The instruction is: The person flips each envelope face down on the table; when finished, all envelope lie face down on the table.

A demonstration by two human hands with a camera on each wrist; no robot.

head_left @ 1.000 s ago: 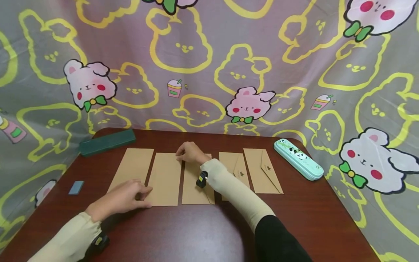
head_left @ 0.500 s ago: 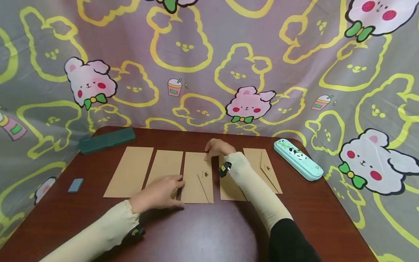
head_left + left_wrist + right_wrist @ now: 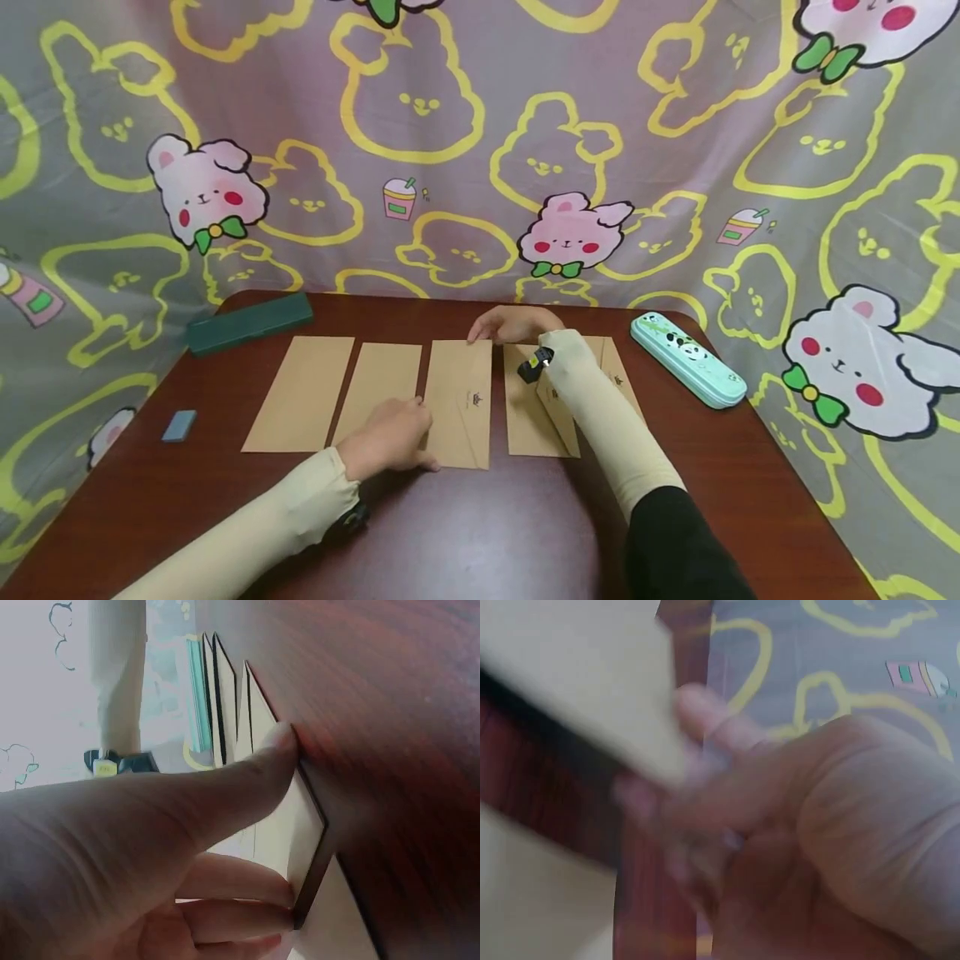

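Note:
Several kraft paper envelopes lie in a row on the dark wooden table (image 3: 465,533). At the middle one, an envelope (image 3: 459,375) with a small crown print on its flap, both hands are at work. My left hand (image 3: 390,437) holds its near left corner, thumb along the front edge and fingers at the left side, as the left wrist view shows. At the far right corner my right hand (image 3: 517,323) pinches the envelope; in the right wrist view the fingers (image 3: 697,709) are blurred beside the paper. The envelope's near left corner is hidden in the head view.
Two plain-faced envelopes, the outer (image 3: 300,396) and the inner (image 3: 381,371), lie to the left. Two flap-up envelopes, one (image 3: 531,417) partly under my right arm, lie right. Around them are a dark green case (image 3: 251,323), a small blue block (image 3: 179,426) and a mint pencil case (image 3: 686,358).
Both hands have moved right along the row, the left from the second envelope to the third. The middle envelope has shifted slightly, and its crown print sits a little further right.

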